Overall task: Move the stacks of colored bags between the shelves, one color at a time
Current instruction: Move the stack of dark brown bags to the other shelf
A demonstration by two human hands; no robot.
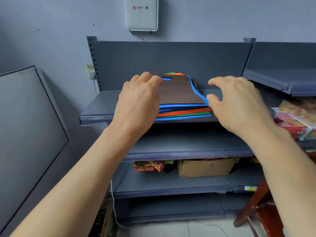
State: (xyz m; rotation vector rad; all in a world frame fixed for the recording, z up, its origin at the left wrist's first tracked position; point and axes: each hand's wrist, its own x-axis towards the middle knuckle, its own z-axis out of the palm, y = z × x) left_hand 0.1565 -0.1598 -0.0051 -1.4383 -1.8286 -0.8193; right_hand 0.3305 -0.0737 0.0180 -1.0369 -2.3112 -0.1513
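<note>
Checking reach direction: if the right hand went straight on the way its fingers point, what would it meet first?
Likely the raised right edge of the blue bag in the stack; the right hand looks just short.

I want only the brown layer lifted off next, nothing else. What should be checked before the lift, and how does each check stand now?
1. Brown bag lies on top of the stack: ok.
2. Left hand rests on the brown bag's left side: ok.
3. Right hand has a grip on the brown edge: not ok; its fingers hover spread beside the blue bags.
4. Brown layer separated from the blue beneath: cannot tell.
5. Shelf below shows bare surface to receive it: ok.
</note>
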